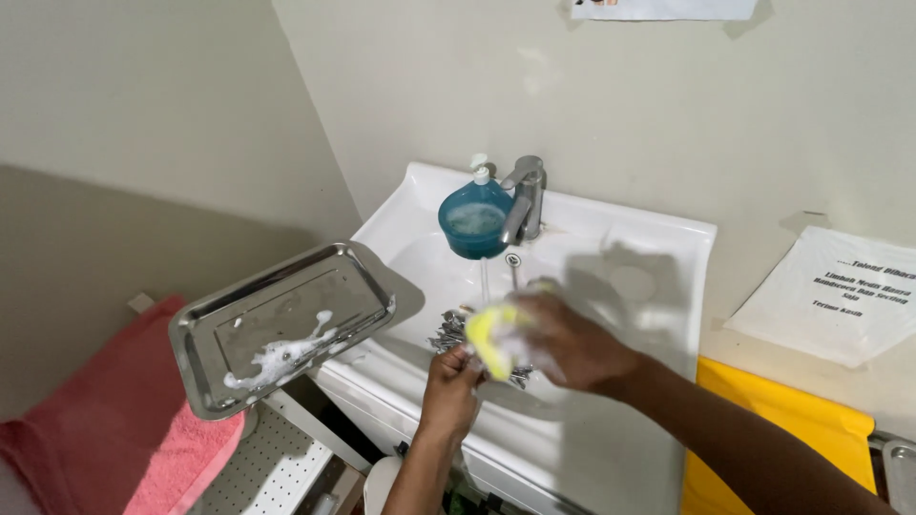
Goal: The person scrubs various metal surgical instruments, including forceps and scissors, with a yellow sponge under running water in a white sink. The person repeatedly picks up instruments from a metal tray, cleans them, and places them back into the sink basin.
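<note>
Over the white glossy sink [668,248], our right hand [572,345] closes on a soft yellow sponge [491,339]; our left hand [450,381] pinches a metal piece we cannot identify. Left of the sink, a soapy steel tray [286,324]; right, a white printed notice [830,296].

Clinic or lab wash area, white wall-mounted sink [658,250], lever tap [525,195], blue soap dispenser [474,217], steel instrument tray [286,324], paper notices [840,291] taped to wall
</note>
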